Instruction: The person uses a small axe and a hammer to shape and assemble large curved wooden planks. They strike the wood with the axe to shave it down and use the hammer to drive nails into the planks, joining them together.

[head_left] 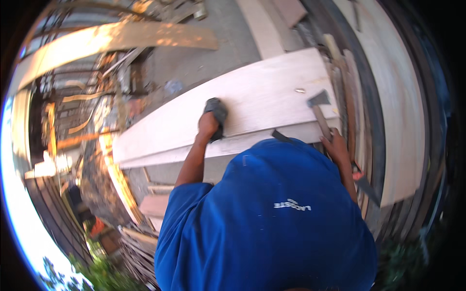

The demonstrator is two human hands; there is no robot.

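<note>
1. Two hands are set well apart along one pale board (pixel 272 87), which is laid across the front of the person, its long axis slanting from lower left to upper right.
2. The left hand (pixel 208 125) appears closed on a dark tool (pixel 217 114), too blurred to be identified further; its fingers are largely hidden. The tool is held over the near part of the board, about midway along its length.
3. The hatchet (pixel 320 119) is held at the lower end of its handle by the right hand (pixel 336 146), which appears closed around the wood. Its head is pointed away from the body, over the board's right end; whether the board is touched cannot be told.
4. The key relation is judged to be this: most of the pale surface is left beyond and to either side of the dark tool, the left hand being nearer the middle and the right hand nearer the right end.
5. A small pale piece (pixel 300 90) is seen just left of the hatchet head, and a red-handled tool (pixel 368 188) beside the right forearm.
</note>
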